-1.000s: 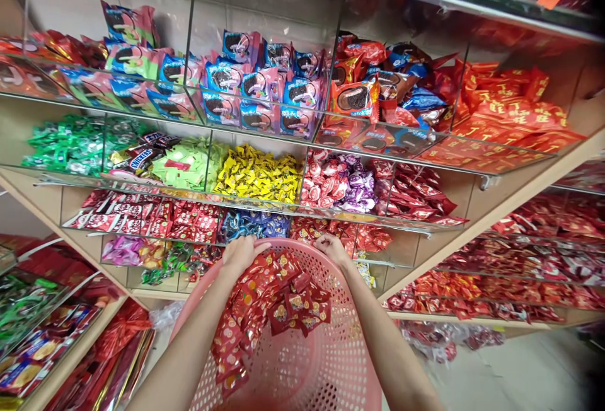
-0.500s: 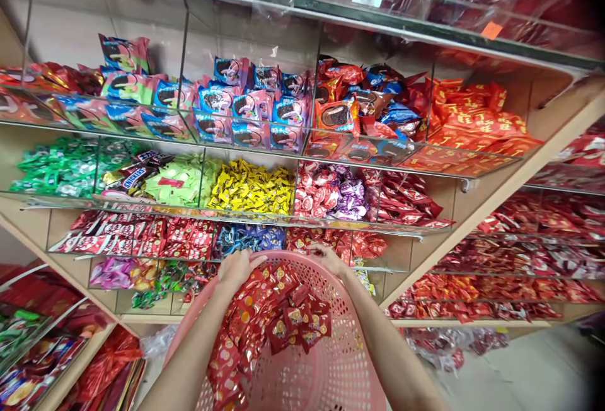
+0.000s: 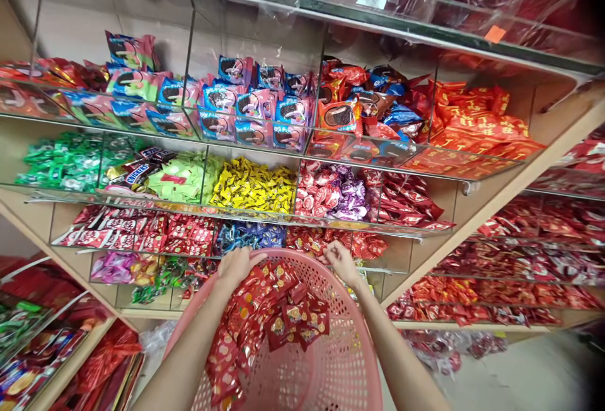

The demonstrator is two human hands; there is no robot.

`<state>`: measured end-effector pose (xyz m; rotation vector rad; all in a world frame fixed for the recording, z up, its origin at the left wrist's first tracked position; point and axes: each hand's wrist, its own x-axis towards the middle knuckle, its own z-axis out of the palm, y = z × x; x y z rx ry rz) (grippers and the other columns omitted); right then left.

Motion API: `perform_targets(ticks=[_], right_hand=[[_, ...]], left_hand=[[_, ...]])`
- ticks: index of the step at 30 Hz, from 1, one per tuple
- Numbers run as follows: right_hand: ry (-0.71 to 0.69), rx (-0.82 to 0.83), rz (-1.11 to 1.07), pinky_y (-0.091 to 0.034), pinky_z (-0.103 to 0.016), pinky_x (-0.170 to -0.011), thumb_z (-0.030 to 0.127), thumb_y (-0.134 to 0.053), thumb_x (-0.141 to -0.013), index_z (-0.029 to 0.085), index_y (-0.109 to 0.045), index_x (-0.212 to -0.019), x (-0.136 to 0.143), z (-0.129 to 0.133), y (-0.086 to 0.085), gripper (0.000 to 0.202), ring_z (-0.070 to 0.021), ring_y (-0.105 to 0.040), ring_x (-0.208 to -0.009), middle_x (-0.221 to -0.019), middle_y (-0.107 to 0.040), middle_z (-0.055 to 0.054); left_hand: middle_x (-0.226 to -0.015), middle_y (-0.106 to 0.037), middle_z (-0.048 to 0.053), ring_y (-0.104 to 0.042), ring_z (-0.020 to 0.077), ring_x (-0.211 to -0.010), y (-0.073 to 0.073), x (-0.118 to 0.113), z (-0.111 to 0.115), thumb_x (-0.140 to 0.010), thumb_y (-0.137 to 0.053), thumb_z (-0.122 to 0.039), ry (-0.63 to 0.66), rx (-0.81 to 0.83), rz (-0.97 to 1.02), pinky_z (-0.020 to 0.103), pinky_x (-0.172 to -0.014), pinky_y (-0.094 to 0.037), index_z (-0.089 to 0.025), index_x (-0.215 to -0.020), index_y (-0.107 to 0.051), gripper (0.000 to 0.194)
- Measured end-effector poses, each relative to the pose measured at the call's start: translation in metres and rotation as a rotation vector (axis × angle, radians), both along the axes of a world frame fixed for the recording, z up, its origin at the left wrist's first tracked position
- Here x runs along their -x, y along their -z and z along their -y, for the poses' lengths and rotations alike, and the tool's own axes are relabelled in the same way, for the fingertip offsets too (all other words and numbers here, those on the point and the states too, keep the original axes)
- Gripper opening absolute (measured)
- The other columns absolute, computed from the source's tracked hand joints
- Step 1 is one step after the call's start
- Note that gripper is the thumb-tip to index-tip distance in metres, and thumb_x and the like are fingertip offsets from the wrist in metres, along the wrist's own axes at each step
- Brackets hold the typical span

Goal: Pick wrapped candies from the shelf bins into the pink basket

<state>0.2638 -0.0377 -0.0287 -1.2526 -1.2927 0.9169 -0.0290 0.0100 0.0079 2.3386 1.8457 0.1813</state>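
Observation:
My left hand (image 3: 237,267) is closed over the far rim of a pink plastic basket (image 3: 367,341), its thumb lying along the rim. Inside the basket, a heap of small red candy packets (image 3: 250,316) with orange prints covers the left and far side. My right hand (image 3: 341,262) is just above the far right rim, fingers curled inward, close to the red packets (image 3: 309,241) on the low shelf. Whatever its fingers hold, if anything, cannot be made out.
Glass-fronted shelves rise ahead, with yellow candies (image 3: 255,184), green candies (image 3: 63,162), and wrapped cookies (image 3: 258,105) in compartments. A slanting wooden side panel (image 3: 491,203) stands at right. More red packets (image 3: 515,260) fill the shelves beyond. Glass shelf edges jut above my hands.
My right hand has drawn back slightly to the right from the low shelf, and its fingers look more curled. My left hand stays on the basket rim.

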Motion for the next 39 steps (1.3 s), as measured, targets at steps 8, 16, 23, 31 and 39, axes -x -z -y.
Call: perform_targets(ticks=[8, 16, 23, 31, 39], right_hand=[[-0.002, -0.001, 0.162, -0.047, -0.03, -0.063, 0.035, -0.05, -0.078, 0.023, -0.038, -0.072, 0.007, 0.073, -0.047, 0.019, -0.0165, -0.06, -0.062, -0.062, -0.06, 0.0], [-0.07, 0.102, 0.387, -0.04, -0.023, -0.052, 0.026, -0.046, -0.074, 0.022, -0.035, -0.068, 0.016, 0.091, -0.021, 0.014, -0.0123, -0.053, -0.053, -0.055, -0.052, 0.004], [-0.083, 0.059, 0.6, -0.024, -0.02, -0.046, 0.017, -0.042, -0.069, 0.021, -0.031, -0.065, 0.022, 0.084, -0.013, 0.012, -0.0081, -0.034, -0.046, -0.05, -0.034, 0.008], [-0.128, 0.028, 0.736, -0.024, -0.02, -0.048, 0.016, -0.039, -0.071, 0.021, -0.031, -0.065, 0.032, 0.072, -0.008, 0.011, -0.0085, -0.033, -0.049, -0.054, -0.037, 0.006], [-0.103, 0.07, 0.817, -0.032, -0.021, -0.051, 0.024, -0.046, -0.074, 0.018, -0.048, -0.071, 0.028, 0.068, -0.016, 0.006, -0.011, -0.047, -0.055, -0.062, -0.054, 0.0]], left_hand=[[-0.093, -0.064, 0.014, -0.058, 0.0285, -0.091, -0.001, -0.001, 0.002, -0.072, -0.021, -0.071, -0.025, 0.051, 0.006, 0.036, -0.076, -0.043, -0.019, -0.097, -0.061, 0.07], [-0.095, -0.064, 0.015, -0.058, 0.0276, -0.092, 0.0, -0.002, 0.003, -0.072, -0.021, -0.07, -0.028, 0.057, 0.019, 0.036, -0.078, -0.042, -0.018, -0.099, -0.061, 0.071], [-0.094, -0.064, 0.014, -0.058, 0.0279, -0.091, 0.001, -0.001, 0.002, -0.072, -0.022, -0.07, -0.024, 0.054, 0.022, 0.036, -0.076, -0.043, -0.019, -0.098, -0.061, 0.07], [-0.093, -0.064, 0.014, -0.058, 0.0278, -0.092, 0.0, -0.001, 0.001, -0.072, -0.024, -0.07, -0.035, 0.07, 0.027, 0.035, -0.076, -0.043, -0.02, -0.098, -0.061, 0.068], [-0.093, -0.064, 0.014, -0.058, 0.0264, -0.09, 0.001, -0.001, 0.0, -0.072, -0.024, -0.07, -0.041, 0.089, 0.031, 0.034, -0.077, -0.042, -0.019, -0.097, -0.061, 0.067]])
